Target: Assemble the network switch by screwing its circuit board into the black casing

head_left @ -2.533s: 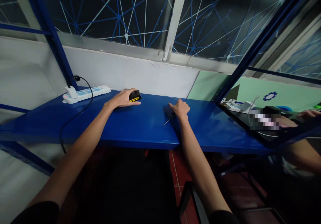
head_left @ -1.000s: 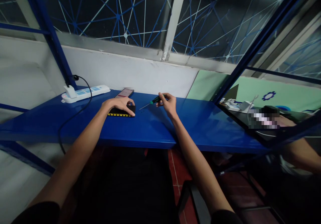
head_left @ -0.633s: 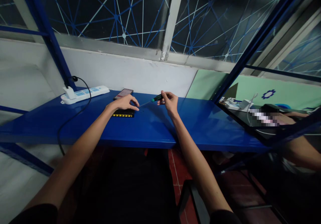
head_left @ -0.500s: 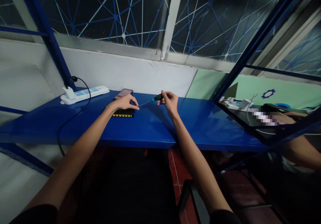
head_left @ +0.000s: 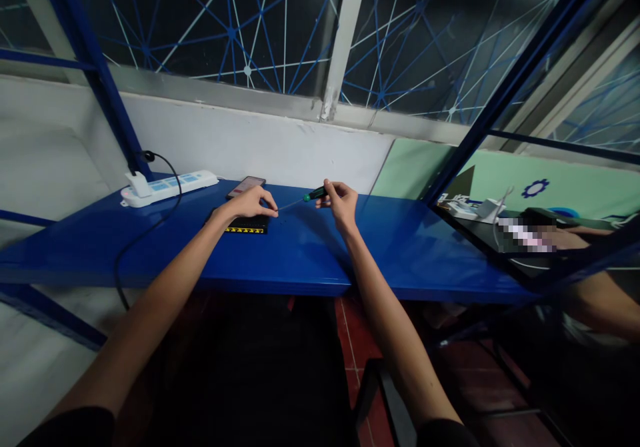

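Observation:
My right hand (head_left: 341, 203) grips a screwdriver (head_left: 314, 194) by its dark green handle, its thin shaft slanting down to the left. The shaft's tip reaches the fingertips of my left hand (head_left: 253, 202). Thumb and forefinger of that hand are pinched together, and whatever is between them is too small to make out. Under my left hand lies a flat black box (head_left: 260, 223) with a row of yellow-marked ports along its front; the hand covers part of it. Tiny dark specks (head_left: 283, 222) lie on the table just right of the box.
A phone (head_left: 247, 187) lies behind my left hand on the blue table (head_left: 300, 260). At the back left is a white power strip (head_left: 170, 188), with a black cable (head_left: 150, 225) hanging over the front edge. A person's arm (head_left: 605, 300) shows at the right, beyond a blue post.
The screwdriver and my right hand have shifted very slightly to the right. My left hand keeps its pinch beside the tip, almost unmoved.

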Tool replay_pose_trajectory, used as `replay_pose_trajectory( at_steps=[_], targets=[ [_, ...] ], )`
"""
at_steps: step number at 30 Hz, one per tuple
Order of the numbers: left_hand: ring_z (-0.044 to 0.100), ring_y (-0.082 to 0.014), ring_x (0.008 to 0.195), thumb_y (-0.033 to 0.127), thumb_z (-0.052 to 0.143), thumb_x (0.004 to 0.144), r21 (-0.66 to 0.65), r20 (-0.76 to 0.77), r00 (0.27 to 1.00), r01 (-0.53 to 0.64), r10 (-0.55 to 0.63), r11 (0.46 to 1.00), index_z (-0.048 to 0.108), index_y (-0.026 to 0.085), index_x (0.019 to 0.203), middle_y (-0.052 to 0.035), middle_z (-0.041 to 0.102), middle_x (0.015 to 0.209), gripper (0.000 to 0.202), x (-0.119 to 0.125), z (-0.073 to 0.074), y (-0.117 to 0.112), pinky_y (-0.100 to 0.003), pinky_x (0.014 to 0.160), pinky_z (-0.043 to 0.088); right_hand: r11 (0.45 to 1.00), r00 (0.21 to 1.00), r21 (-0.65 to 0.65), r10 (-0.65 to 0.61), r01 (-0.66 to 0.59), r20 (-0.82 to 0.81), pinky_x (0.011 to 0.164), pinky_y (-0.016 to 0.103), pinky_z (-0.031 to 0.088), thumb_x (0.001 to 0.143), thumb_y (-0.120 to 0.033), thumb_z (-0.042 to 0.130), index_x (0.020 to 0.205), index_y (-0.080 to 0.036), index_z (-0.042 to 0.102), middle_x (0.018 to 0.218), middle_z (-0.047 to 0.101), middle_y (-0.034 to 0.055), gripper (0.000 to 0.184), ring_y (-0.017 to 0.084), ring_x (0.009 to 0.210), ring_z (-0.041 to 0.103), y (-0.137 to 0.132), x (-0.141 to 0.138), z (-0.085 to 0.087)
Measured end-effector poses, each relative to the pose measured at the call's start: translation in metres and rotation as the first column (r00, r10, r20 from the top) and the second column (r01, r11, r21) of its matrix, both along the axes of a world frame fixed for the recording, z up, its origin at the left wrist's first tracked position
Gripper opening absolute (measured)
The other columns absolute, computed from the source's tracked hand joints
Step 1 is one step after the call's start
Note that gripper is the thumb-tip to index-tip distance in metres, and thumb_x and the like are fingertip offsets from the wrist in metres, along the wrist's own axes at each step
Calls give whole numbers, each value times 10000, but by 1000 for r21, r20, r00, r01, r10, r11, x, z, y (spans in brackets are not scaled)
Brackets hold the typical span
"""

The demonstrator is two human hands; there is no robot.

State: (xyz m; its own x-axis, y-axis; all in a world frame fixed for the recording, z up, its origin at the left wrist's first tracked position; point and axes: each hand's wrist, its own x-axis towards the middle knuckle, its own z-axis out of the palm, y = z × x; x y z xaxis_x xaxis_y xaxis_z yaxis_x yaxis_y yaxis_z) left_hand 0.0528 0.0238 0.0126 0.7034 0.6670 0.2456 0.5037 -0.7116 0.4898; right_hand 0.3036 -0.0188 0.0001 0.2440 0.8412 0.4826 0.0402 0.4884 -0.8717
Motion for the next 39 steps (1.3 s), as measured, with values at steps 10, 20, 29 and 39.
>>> replay_pose_trajectory(
  at_steps=[10,20,29,39],
  targets=[
    [630,-194,827,479,683,710,29,-5,1000,-17,17,999,762,184,774,-81,738,872,313,0,2,-2,-291,781,448,1000,1000,13,8,-8,23,505,301,581,770,-585,659,807,-167,602,605,636,15,424,148,499,643,-1,1,1],
    [628,-208,852,478,668,719,25,-13,1000,-17,18,1000,774,184,802,-94,734,896,323,1,2,-3,-309,795,443,1000,1000,22,20,-21,21,510,317,580,773,-578,659,797,-173,594,594,611,5,411,155,498,646,-3,1,2],
    [624,-219,864,488,698,697,-11,83,995,-54,55,998,779,188,835,-103,728,909,341,-3,-2,2,-329,813,449,1000,1000,-4,13,-13,14,549,321,591,776,-626,627,804,-173,590,634,658,33,455,155,529,653,-5,1,4],
    [617,-224,868,519,706,702,14,120,988,-101,99,995,775,197,861,-99,722,922,366,-5,-4,6,-343,799,453,996,994,-7,93,-92,57,535,304,583,682,-508,750,940,-202,586,771,678,25,432,162,630,666,-2,3,2]
  ],
)
